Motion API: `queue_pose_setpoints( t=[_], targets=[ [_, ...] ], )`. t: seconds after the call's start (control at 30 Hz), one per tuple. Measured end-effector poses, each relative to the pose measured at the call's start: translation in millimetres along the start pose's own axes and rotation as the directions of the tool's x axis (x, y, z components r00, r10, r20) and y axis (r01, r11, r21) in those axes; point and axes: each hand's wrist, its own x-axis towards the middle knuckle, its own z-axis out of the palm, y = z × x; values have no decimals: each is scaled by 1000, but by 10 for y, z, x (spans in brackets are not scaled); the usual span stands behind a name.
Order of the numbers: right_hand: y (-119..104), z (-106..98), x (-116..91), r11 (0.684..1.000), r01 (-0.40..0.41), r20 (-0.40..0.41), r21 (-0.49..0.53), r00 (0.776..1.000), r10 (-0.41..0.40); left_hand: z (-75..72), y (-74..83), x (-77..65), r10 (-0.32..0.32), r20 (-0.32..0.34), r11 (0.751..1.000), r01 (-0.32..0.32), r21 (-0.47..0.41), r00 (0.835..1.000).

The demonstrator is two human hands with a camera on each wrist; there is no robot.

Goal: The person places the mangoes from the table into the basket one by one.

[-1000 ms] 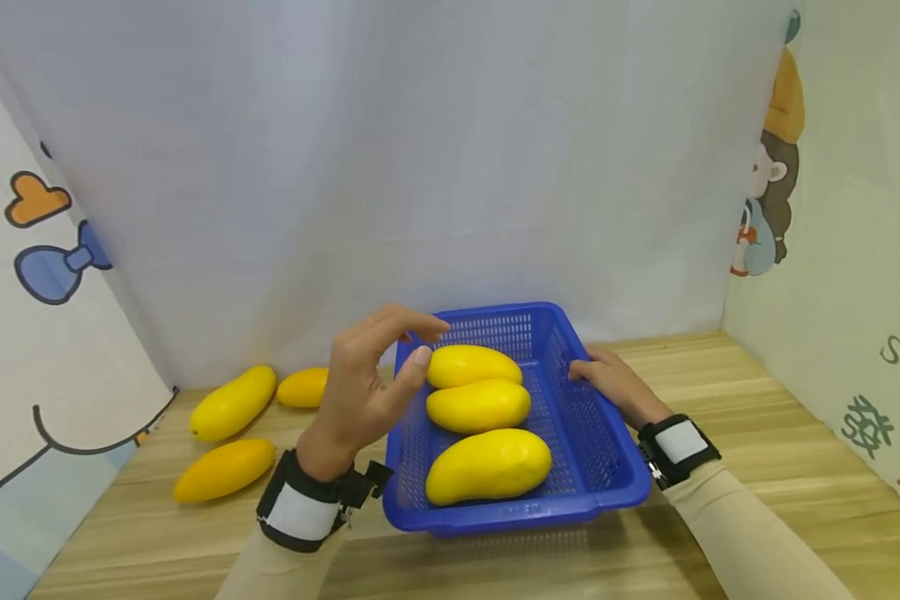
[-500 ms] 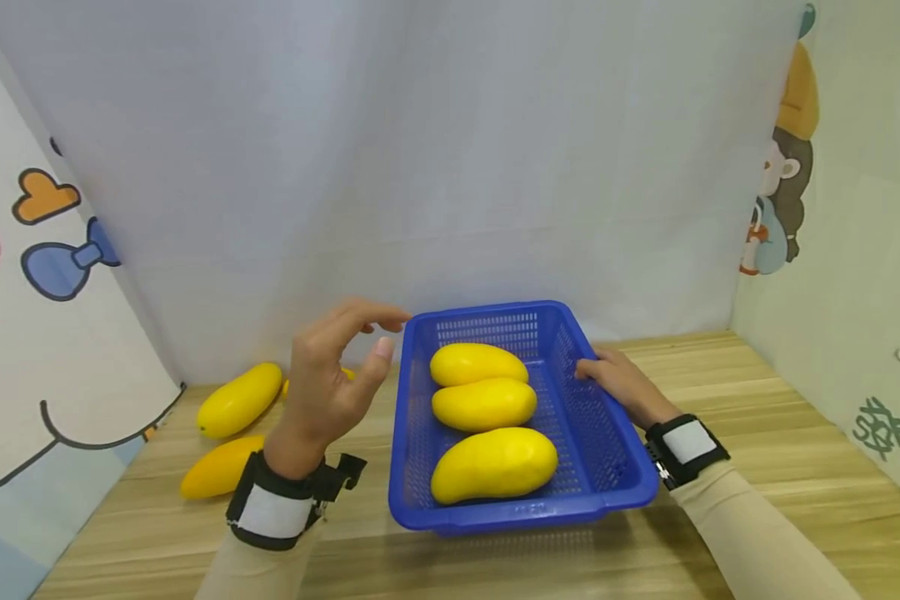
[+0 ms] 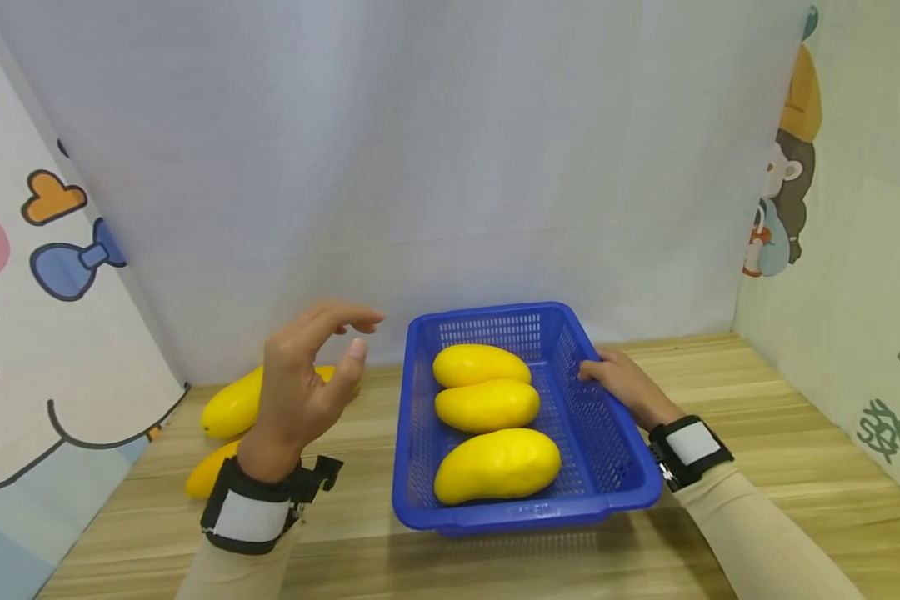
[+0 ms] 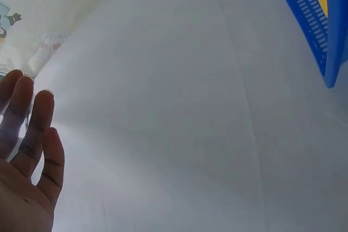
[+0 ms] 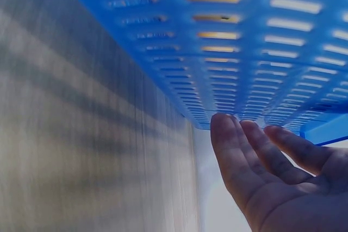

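Observation:
A blue plastic basket (image 3: 521, 518) with slotted walls holds three yellow mangoes, a back one (image 3: 480, 366), a middle one (image 3: 487, 406) and a front one (image 3: 497, 465). My right hand (image 3: 633, 390) grips the basket's right rim, thumb over the edge. In the right wrist view its fingers (image 5: 225, 139) lie against the outer wall. To the basket's left, my left hand (image 3: 300, 387) is raised in the air, fingers and thumb loosely curved around nothing. Behind it, partly covered, lie a yellow mango (image 3: 231, 407), an orange-yellow one (image 3: 212, 471) and another yellow fruit (image 3: 326, 372).
The wooden tabletop (image 3: 345, 533) runs back to a white cloth backdrop (image 3: 450, 167). Printed panels stand at both sides, the left panel (image 3: 45, 350) close to the loose mangoes and the right panel (image 3: 855, 292) beyond my right arm.
My left hand has moved left, away from above the basket's left rim, and now covers part of the loose mangoes. My right hand keeps its grip; the basket looks nearly unmoved.

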Motion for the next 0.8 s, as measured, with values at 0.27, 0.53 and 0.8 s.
queue_pose_setpoints(
  t=[0.27, 0.53, 0.8],
  targets=[
    [-14, 3, -9, 1000, -8, 5, -1, 1000, 8, -214, 122, 64, 1, -27, 996, 1, 93, 1000],
    [1, -5, -9, 1000, -16, -2, -6, 1000, 16, -256, -132, -64, -4, -41, 992, 9, 130, 999],
    [-10, 9, -10, 1000, -9, -6, -10, 1000, 9, -345, -277, -207, -41, 25, 956, 32, 293, 999]
  ],
)
